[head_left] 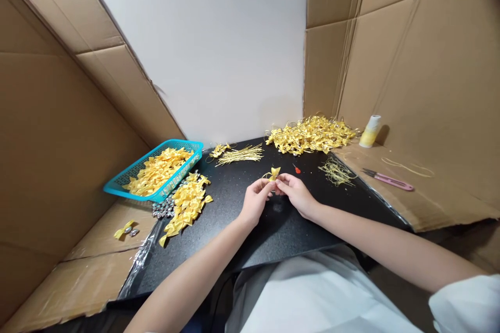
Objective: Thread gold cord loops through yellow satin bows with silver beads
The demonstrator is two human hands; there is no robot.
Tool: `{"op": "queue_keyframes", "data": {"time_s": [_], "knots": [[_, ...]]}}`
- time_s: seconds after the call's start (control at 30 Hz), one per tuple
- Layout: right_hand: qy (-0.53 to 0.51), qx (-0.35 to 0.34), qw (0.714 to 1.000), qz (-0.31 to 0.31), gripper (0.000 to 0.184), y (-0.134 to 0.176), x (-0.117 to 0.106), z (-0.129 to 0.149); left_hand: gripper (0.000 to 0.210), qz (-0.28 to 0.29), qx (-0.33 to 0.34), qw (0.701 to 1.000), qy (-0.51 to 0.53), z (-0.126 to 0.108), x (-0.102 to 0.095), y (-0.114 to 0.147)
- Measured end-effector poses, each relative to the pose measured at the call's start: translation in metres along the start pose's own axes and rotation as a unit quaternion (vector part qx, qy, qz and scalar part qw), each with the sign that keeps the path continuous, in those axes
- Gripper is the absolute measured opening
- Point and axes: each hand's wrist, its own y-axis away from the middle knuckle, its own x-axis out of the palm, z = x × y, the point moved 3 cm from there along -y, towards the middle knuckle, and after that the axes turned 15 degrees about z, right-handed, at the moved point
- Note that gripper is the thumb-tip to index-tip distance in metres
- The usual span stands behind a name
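Observation:
Over the middle of the black table [234, 229], a yellow ribbon bow [275, 172] is pinched between my two hands. My left hand [258, 196] closes on its left side, where a thin gold cord loops out. My right hand [296, 193] grips the bow from the right with thumb and fingers. Part of the bow and cord is hidden behind my fingertips. Just beyond my right hand lies a small red-handled tool [297, 169]. Further back is a bundle of cut gold cords [241, 154], with a few corded bows [221, 150] beside it.
At left, a turquoise basket [113, 187] holds yellow bows; more bows [187, 203] and silver bells [164, 208] lie beside it. A heap of corded bows [312, 134] sits at the back. Right: cord scraps [336, 171], pink thread snips [390, 181], a thread spool [370, 131]. Cardboard walls [429, 62] enclose the sides.

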Motion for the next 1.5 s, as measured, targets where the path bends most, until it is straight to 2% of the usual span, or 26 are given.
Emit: {"op": "queue_keyframes", "data": {"time_s": [0.17, 0.4, 0.47, 0.53, 0.6, 0.67, 0.83, 1.03, 1.17, 1.5], "knots": [[0.058, -0.025, 0.998, -0.023, 0.033, 0.0, -0.004, 0.0, 0.031, -0.016, -0.011, 0.999, 0.04, 0.001, -0.006, -0.002], [0.118, -0.028, 0.993, -0.003, 0.028, -0.001, -0.007, 0.002, 0.036, -0.021, -0.058, 0.995, 0.078, -0.005, -0.007, -0.001], [0.095, -0.014, 0.995, -0.004, 0.028, -0.001, -0.007, 0.004, 0.04, -0.035, -0.064, 0.995, 0.072, -0.006, -0.009, 0.0], [0.056, 0.006, 0.998, -0.011, 0.03, -0.001, -0.007, 0.005, 0.042, -0.076, -0.044, 0.995, 0.042, -0.008, -0.013, 0.0], [0.026, 0.024, 0.999, -0.02, 0.033, -0.001, -0.009, 0.004, 0.038, -0.115, -0.016, 0.993, 0.009, -0.011, -0.018, 0.0], [0.015, 0.037, 0.999, -0.024, 0.035, -0.001, -0.01, 0.003, 0.033, -0.124, -0.003, 0.992, 0.0, -0.012, -0.022, -0.001], [-0.002, 0.062, 0.998, -0.022, 0.038, -0.002, -0.013, 0.001, 0.032, -0.093, -0.015, 0.994, 0.053, -0.009, -0.024, -0.004], [0.021, 0.051, 0.998, -0.019, 0.039, -0.001, -0.011, 0.002, 0.043, 0.033, -0.12, 0.99, 0.068, -0.002, -0.009, -0.003], [0.059, 0.026, 0.998, -0.017, 0.034, 0.0, -0.01, 0.004, 0.041, 0.028, -0.103, 0.991, 0.084, -0.004, -0.009, -0.002], [0.18, -0.032, 0.983, -0.024, 0.019, 0.0, -0.014, 0.008, 0.041, 0.024, -0.109, 0.988, 0.106, 0.0, -0.013, -0.005]]}}
